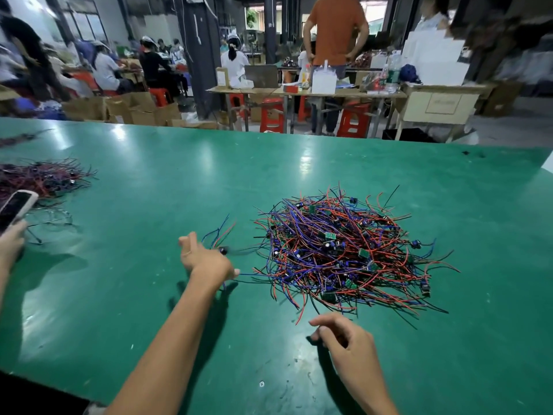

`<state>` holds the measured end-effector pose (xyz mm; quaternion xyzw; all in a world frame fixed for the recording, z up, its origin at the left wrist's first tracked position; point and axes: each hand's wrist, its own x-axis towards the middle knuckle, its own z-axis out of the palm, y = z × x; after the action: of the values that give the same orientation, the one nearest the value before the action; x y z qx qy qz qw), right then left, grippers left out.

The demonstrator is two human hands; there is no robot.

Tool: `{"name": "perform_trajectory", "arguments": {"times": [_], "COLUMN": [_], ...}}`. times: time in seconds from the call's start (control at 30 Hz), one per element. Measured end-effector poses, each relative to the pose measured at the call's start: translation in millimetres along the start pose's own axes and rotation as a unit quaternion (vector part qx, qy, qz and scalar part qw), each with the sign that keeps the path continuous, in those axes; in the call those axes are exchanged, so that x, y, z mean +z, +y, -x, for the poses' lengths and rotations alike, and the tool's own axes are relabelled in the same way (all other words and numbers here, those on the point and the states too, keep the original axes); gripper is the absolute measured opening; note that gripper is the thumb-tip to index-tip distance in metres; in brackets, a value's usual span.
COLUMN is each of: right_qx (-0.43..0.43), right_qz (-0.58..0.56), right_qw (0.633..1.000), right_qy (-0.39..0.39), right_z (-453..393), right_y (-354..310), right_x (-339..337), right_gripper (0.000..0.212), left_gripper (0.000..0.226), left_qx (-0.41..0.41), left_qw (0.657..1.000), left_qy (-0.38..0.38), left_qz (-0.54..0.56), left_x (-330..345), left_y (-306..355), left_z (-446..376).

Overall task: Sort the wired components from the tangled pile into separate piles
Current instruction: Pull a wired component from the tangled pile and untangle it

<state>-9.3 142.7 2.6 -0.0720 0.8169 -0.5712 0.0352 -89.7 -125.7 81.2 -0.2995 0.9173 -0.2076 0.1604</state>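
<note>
A big tangled pile of wired components, red, blue and black leads with small green boards and black capacitors, lies on the green table right of centre. Just left of the pile, my left hand grips one wired component. Its blue and red leads fan up past my fingers, and a blue lead trails from the hand back into the pile. My right hand hovers at the pile's near edge with its fingers loosely curled. I see nothing held in it.
A second heap of wired parts lies at the far left. Another person's hand holds a phone there. The table's far edge borders a busy workshop with stools, boxes and people.
</note>
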Motion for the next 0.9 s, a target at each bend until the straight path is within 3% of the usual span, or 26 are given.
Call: {"name": "perform_trajectory", "arguments": {"times": [0.17,0.3,0.43,0.6,0.73,0.83,0.9], "right_qx": [-0.004,-0.006,-0.002,0.003,0.007,0.006,0.005], "right_qz": [-0.005,0.002,0.001,-0.006,-0.004,-0.003,0.003], "right_qw": [1.000,1.000,1.000,1.000,1.000,1.000,1.000], "right_qy": [0.002,-0.002,-0.004,-0.006,-0.009,-0.008,-0.006], "right_z": [-3.4,-4.0,-3.6,-3.4,-4.7,-4.6,-4.4], "right_y": [1.3,2.4,3.3,2.4,1.1,0.9,1.4], "right_x": [0.6,1.0,-0.5,-1.2,-0.5,-0.2,-0.5], "right_gripper": [0.031,0.031,0.030,0.031,0.030,0.031,0.030], "left_gripper": [0.072,0.062,0.046,0.028,0.020,0.018,0.033], "left_qx": [0.012,0.039,0.101,0.053,0.033,0.127,0.254], "left_qw": [0.991,0.988,0.961,0.932,0.889,0.850,0.829], "left_qy": [-0.082,0.020,0.114,0.164,0.189,0.232,0.183], "left_qz": [0.102,0.145,0.231,0.318,0.415,0.456,0.463], "left_x": [-11.5,-4.7,23.2,56.2,63.1,52.0,40.1], "left_y": [-4.2,8.8,23.0,12.8,6.5,13.8,23.6], "left_z": [-7.4,-21.2,-33.4,-44.9,-44.1,-33.5,-19.9]}}
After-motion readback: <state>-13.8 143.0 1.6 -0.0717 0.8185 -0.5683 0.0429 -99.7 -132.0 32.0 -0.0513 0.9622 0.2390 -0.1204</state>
